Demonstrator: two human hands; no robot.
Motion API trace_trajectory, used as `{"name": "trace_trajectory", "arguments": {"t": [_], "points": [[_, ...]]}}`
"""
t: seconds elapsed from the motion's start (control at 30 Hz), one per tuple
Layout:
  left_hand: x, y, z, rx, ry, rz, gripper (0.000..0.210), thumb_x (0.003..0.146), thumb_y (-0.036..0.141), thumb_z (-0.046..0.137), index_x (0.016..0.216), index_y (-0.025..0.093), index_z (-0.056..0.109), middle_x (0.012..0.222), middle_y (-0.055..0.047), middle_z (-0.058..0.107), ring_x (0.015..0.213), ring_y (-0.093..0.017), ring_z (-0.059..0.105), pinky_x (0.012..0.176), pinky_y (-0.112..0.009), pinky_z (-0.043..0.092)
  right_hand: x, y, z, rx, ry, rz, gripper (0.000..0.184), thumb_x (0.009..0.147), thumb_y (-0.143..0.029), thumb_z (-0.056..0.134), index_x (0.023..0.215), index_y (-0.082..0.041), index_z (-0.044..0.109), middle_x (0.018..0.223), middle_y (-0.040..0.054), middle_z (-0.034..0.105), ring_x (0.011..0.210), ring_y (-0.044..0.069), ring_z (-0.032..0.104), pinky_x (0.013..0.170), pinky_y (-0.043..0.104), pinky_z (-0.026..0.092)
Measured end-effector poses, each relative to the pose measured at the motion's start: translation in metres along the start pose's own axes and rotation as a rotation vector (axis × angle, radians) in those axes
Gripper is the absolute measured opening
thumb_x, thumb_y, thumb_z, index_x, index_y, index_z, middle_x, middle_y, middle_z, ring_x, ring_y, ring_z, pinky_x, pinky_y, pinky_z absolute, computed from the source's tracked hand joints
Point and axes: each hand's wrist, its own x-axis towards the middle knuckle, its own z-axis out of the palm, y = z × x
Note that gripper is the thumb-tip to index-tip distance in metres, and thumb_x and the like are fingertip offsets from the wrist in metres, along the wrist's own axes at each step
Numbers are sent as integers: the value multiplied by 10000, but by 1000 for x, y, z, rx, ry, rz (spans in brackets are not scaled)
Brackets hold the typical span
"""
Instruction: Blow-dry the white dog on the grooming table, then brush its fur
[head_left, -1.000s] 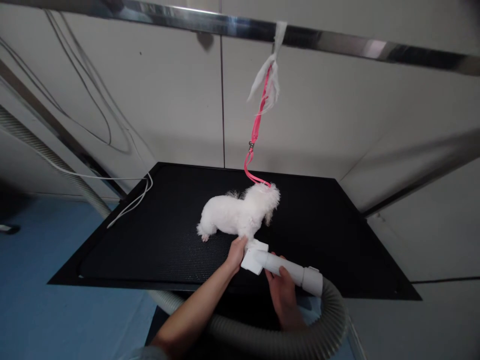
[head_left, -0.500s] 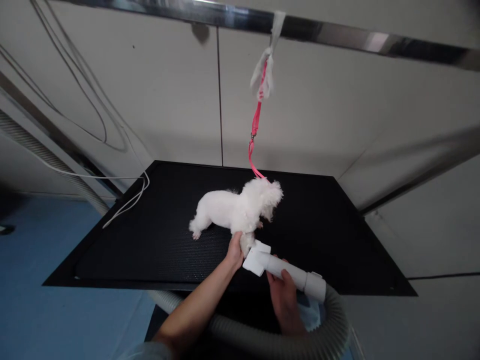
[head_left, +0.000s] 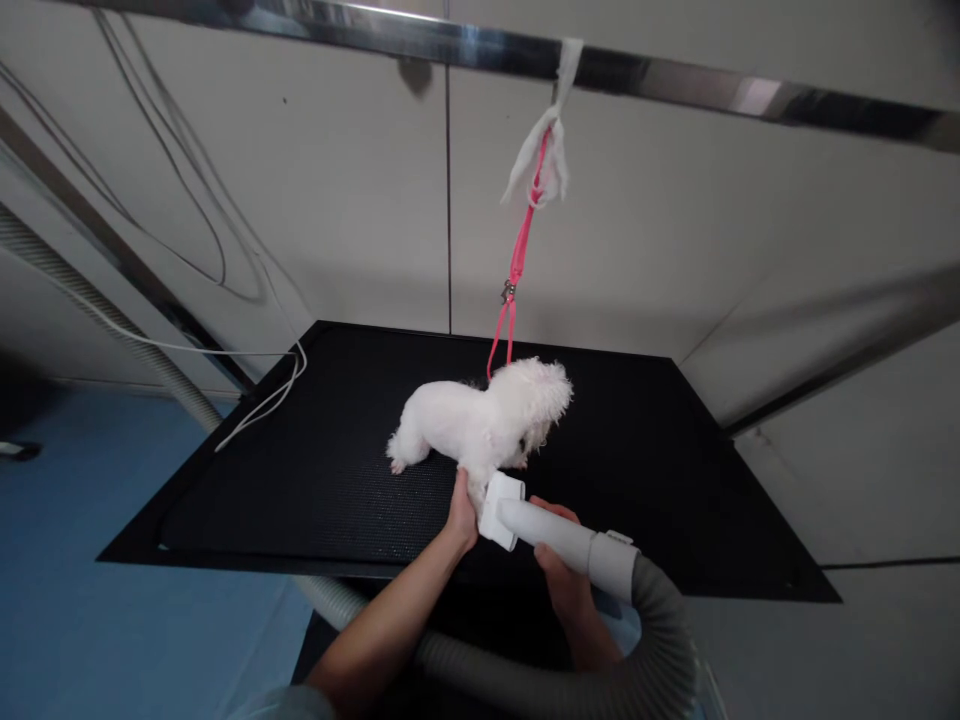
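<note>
1. Any writing on the nozzle [head_left: 559, 535] is too small to be read.
2. Compared with half a second ago, the flat head of the nozzle is turned and looks narrower; the loop of the pink leash [head_left: 520, 250] now shows two separate strands.
3. The white dog [head_left: 450, 420] is at the centre of the frame, on the black surface [head_left: 645, 450], which has a fine ribbed texture.
4. Left hand [head_left: 463, 512]: its grip is closed around a front leg of the dog, just beside the nozzle head.
5. Right hand [head_left: 562, 575]: its grip is wrapped around the smooth white nozzle, right of centre.
6. A grey ridged hose [head_left: 667, 640] curves at the lower right.
7. At the top, a white cloth [head_left: 551, 150] is tied on the shiny bar [head_left: 675, 85].
</note>
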Motion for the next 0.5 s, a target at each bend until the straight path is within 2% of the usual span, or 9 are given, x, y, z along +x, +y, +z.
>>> {"name": "trace_trajectory", "arguments": {"t": [0.07, 0.13, 0.23, 0.33, 0.4, 0.5], "points": [[-3, 0, -1, -35, -4, -4, 541, 786, 635, 581, 992, 150, 703, 905, -72, 758, 861, -228, 694, 783, -309, 527, 2, -9, 5, -157, -69, -52, 478, 532, -178, 820, 982, -242, 671, 1132, 56, 724, 1069, 273, 669, 993, 453, 509], [-4, 0, -3, -32, 4, -26, 543, 797, 643, 549, 913, 136, 702, 785, -73, 742, 737, -215, 678, 713, -310, 523, 2, -18, 12, -257, -166, -105, 468, 516, -113, 768, 955, -250, 681, 1137, 44, 723, 1059, 269, 674, 957, 423, 525], [-5, 1, -6, -43, 34, -63, 452, 750, 587, 615, 783, 140, 670, 648, -43, 689, 586, -174, 614, 624, -293, 496, 3, -28, 23, -357, -428, -160, 500, 477, -74, 748, 944, -247, 703, 1146, 43, 724, 1025, 263, 685, 898, 379, 539], [-1, 6, -9, -14, 113, -57, 309, 677, 448, 709, 664, 157, 606, 555, 7, 612, 497, -122, 531, 540, -251, 435, 6, -32, 29, -455, -603, -222, 517, 493, -115, 790, 986, -251, 718, 1166, 47, 721, 1037, 258, 683, 927, 381, 518], [3, 11, -10, 49, 127, -56, 268, 650, 362, 734, 601, 161, 564, 500, 27, 550, 456, -97, 476, 500, -235, 389, 8, -35, 32, -499, -655, -268, 528, 528, -150, 811, 1036, -259, 717, 1193, 55, 710, 1073, 261, 673, 949, 387, 506], [8, 18, -11, 103, 19, -117, 235, 681, 311, 712, 585, 155, 564, 494, 12, 536, 459, -104, 478, 502, -240, 388, 9, -40, 35, -528, -639, -327, 511, 567, -169, 815, 1058, -272, 720, 1217, 60, 702, 1115, 267, 661, 965, 387, 499]]}}
